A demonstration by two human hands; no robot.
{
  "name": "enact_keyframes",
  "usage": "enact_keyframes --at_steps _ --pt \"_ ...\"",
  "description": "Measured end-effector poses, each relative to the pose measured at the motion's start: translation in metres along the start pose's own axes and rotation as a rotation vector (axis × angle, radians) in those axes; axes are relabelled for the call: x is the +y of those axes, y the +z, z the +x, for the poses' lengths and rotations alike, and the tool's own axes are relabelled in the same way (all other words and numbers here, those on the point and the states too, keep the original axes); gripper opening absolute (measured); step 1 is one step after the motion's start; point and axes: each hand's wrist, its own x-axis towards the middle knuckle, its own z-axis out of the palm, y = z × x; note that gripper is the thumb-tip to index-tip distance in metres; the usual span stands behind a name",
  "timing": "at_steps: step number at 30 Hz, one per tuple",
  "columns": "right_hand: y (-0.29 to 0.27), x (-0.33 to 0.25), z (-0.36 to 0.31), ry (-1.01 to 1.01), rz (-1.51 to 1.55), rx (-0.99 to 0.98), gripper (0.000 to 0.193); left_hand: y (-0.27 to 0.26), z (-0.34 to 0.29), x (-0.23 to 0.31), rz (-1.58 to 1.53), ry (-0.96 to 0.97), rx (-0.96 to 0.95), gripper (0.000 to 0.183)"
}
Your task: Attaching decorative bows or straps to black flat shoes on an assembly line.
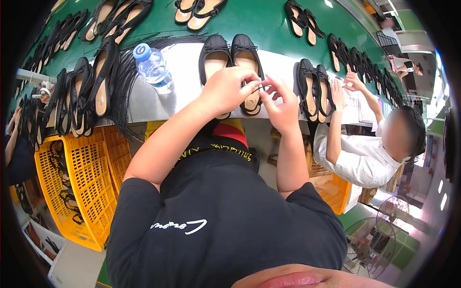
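Observation:
In front of me on the pale work surface (185, 60) stands a pair of black flat shoes with small bows and beige insoles, the left shoe (215, 44) beside the right shoe (245, 44). Over their heel ends my two hands meet. My left hand (230, 89) is closed, its thumb and fingertips pinching a thin black strap (262, 88). From the other side my right hand (282, 106) pinches the same strap between thumb and fingers. Whether the strap is joined to the right shoe is hidden by my fingers.
Left of the shoes stand a water bottle (154, 69) with a blue cap and a bundle of thin black cords (126, 79). More black shoes line the green bench (261, 21). Yellow crates (81, 177) sit below left. A co-worker's hands (339, 96) work at the right.

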Motion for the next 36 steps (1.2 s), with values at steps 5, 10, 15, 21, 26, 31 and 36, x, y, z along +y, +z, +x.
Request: enact_keyframes --at_steps 5,10,15,21,26,31,36 --pt "0.004 -0.010 0.006 0.123 -0.133 -0.166 0.038 -0.002 -0.004 -0.012 0.130 0.052 0.108 0.017" --pt "0.003 -0.010 0.002 0.110 -0.186 -0.068 0.022 -0.028 -0.018 -0.019 0.182 0.085 -0.037 0.025" --pt "0.012 -0.034 -0.007 -0.165 -0.417 -0.048 0.025 -0.034 -0.028 -0.018 0.296 0.122 -0.156 0.031" --pt "0.030 -0.025 -0.015 -0.150 -0.573 -0.121 0.019 -0.026 -0.031 -0.027 0.365 0.215 -0.106 0.027" --pt "0.031 -0.021 -0.017 -0.157 -0.392 -0.031 0.012 -0.019 -0.034 -0.024 0.332 0.260 -0.067 0.021" --pt "0.022 -0.020 -0.024 -0.161 -0.383 0.037 0.007 -0.013 -0.033 -0.032 0.258 0.285 -0.043 0.010" --pt "0.013 -0.015 -0.029 -0.107 -0.425 0.074 0.007 -0.013 -0.033 -0.033 0.261 0.311 0.045 0.006"
